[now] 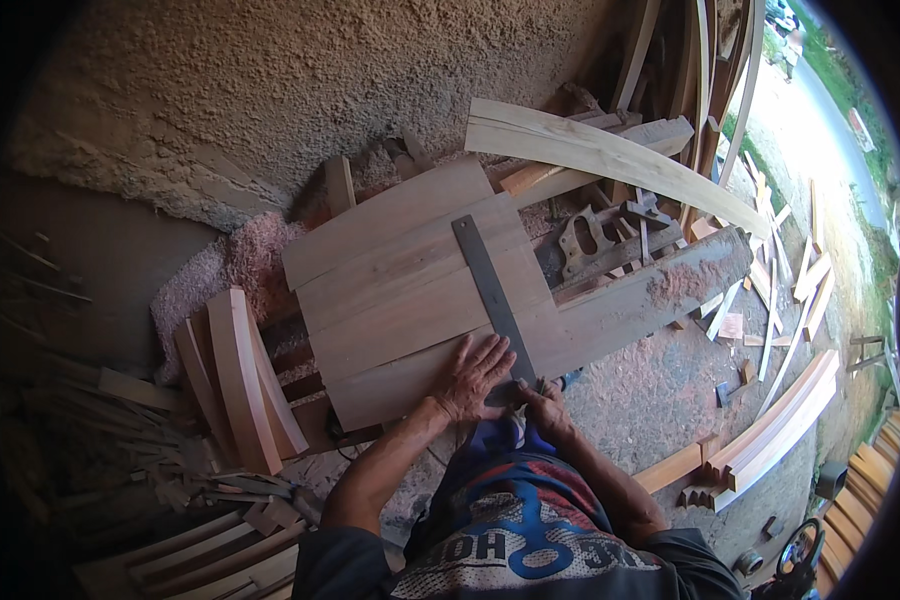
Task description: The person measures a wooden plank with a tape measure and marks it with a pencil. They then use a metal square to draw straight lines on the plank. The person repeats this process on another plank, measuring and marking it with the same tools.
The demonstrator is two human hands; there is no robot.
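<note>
Several pale wooden boards lie edge to edge as a panel in front of me. Across them runs a dark flat metal rule with a small hole at its far end. My left hand lies flat on the nearest board, fingers spread, their tips beside the rule's lower part. Close to the rule's near end, at the panel's front edge, my right hand is closed with the fingers pinched together. Whatever is between those fingers is hidden.
A handsaw lies right of the panel, by a thick beam dusted with shavings. A long curved plank crosses behind. Curved pieces lean at the left. Stacked strips and offcuts cover the ground right. A rough wall stands behind.
</note>
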